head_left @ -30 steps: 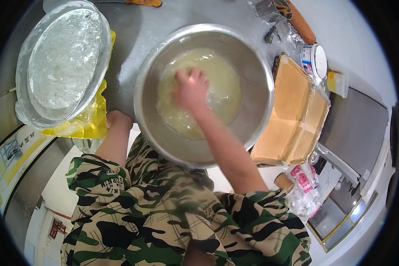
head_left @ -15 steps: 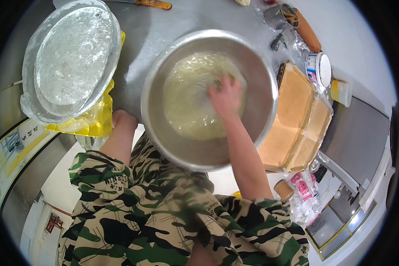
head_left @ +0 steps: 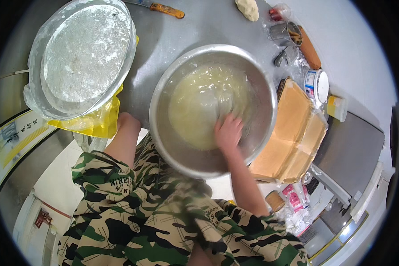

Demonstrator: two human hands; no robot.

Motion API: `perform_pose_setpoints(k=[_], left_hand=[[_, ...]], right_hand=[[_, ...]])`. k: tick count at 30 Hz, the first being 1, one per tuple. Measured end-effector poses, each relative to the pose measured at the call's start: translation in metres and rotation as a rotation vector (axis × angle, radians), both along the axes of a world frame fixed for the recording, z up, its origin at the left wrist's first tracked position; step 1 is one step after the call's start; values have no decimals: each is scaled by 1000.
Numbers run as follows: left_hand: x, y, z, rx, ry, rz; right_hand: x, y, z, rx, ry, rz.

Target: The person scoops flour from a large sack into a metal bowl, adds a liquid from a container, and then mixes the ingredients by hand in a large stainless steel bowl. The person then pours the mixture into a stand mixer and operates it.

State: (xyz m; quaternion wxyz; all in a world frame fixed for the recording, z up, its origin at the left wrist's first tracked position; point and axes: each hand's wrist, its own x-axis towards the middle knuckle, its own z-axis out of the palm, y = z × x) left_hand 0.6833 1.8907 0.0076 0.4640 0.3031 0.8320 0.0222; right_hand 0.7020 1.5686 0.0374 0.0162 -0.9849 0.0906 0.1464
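A large steel bowl (head_left: pixel 162 146) stands at the counter's front edge. It holds a pale yellow, glossy liquid (head_left: pixel 193 106) with ripples across it. My right hand (head_left: pixel 229 133) reaches into the bowl at its near right side, fingers stretched down and dipping into the liquid. Nothing shows between those fingers, though their tips are partly under the surface. At the counter's edge, left of the bowl, is my left hand (head_left: pixel 127 122), beside a yellow plastic bag (head_left: pixel 95 122). Its fingers are hidden.
A flour-dusted oval metal tub (head_left: pixel 35 88) stands on the left. Farther back lie an orange-handled knife (head_left: pixel 166 10) and a dough lump (head_left: pixel 247 9). To the right are a cardboard-lined tray (head_left: pixel 288 133), a metal cup (head_left: pixel 283 34), a rolling pin (head_left: pixel 309 51) and a white tub (head_left: pixel 316 84).
My right hand has moved nearer to me through the liquid, from mid-bowl to its near right part. The view has shifted, so the counter's things appear lower.
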Motion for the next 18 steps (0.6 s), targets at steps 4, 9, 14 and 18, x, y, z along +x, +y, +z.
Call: perform_pose_setpoints(k=[4,9,14,18], left_hand=[[-23,9,-48,8,-147,94],[-8,-1,-35,-20,-127,76],[3,-2,8,-11,-87,217],[12,-8,22,2,-79,219]], right_hand=[[-14,101,35,235,148,413],[86,52,30,180,-116,243],[-35,31,15,27,44,300],[31,118,24,170,10,523]])
